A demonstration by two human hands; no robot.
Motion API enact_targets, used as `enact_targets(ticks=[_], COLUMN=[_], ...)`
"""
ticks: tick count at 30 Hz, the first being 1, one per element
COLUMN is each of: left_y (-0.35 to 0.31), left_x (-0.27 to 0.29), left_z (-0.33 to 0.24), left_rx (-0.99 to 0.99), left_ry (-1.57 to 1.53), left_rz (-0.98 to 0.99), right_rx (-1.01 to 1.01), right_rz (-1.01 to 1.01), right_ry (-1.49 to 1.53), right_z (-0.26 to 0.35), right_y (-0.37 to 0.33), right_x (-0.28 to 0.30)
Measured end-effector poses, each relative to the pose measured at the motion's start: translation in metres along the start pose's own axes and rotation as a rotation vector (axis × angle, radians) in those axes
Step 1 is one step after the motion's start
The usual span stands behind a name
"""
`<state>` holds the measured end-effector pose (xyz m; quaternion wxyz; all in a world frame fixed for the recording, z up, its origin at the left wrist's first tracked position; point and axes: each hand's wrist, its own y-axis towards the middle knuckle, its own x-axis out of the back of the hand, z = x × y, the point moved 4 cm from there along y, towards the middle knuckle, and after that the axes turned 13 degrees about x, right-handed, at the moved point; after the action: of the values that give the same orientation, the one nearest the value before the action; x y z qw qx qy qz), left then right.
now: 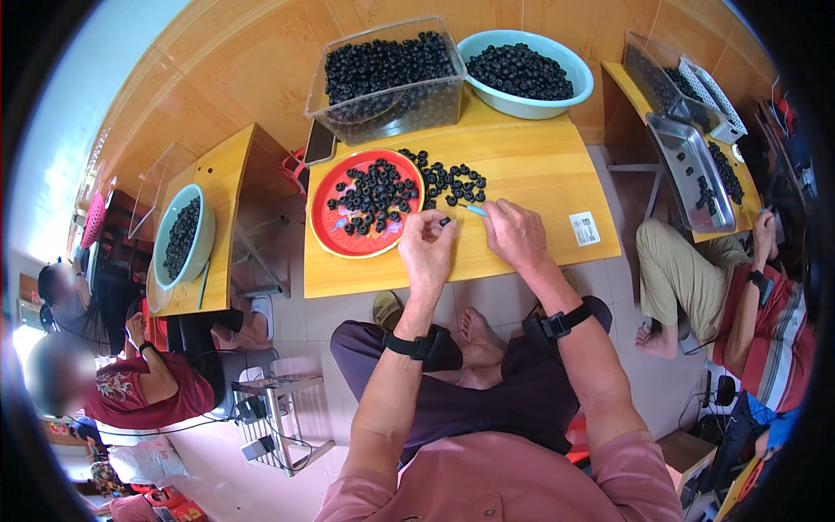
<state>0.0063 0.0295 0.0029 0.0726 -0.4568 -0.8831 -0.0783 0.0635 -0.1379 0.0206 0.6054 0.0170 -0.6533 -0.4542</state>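
A person's bare hands hover close together just to the right of a red plate [325, 207] on a yellow table [539, 170]. The left hand [426, 250], the nearer one to the plate, pinches a small black piece [444, 221] at its fingertips and overlaps the plate's right rim in this view. The right hand [515, 233], farther right of the plate, is closed narrowly around a thin blue stick [476, 210]. The stick's visible end points left, toward the plate, and slightly away from the person; the pinched piece sits left of that end and a little nearer the person, a gap between them. That offset looks like the relation that counts: stick and piece appear not quite in line. Which way the piece's own axis runs is too small to tell. A heap of black pieces [378, 187] lies on the plate, and loose pieces [461, 183] spread off its right edge. Beyond the plate stand a clear bin [400, 122] and, farther right, a pale bowl [539, 109], both holding more.
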Motion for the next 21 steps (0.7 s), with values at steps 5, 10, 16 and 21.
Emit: enact_targets(ticks=[5, 10, 16, 21], left_y=[0.011, 0.037, 0.026, 0.026], left_x=[0.022, 0.051, 0.006, -0.017], left_z=[-0.015, -0.045, -0.047, -0.035], left_rx=[-0.211, -0.440, -0.644, -0.705], left_ry=[0.060, 0.492, 0.725, 0.812], left_rz=[-0.090, -0.283, 0.096, 0.137], right_rx=[-0.053, -0.123, -0.137, -0.122], right_rz=[-0.022, -0.070, -0.082, -0.108], right_ry=[-0.019, -0.029, -0.055, -0.041], right_z=[-0.004, -0.009, -0.009, -0.006], right_y=[-0.001, -0.001, 0.000, 0.002], right_x=[-0.001, -0.001, 0.002, 0.001])
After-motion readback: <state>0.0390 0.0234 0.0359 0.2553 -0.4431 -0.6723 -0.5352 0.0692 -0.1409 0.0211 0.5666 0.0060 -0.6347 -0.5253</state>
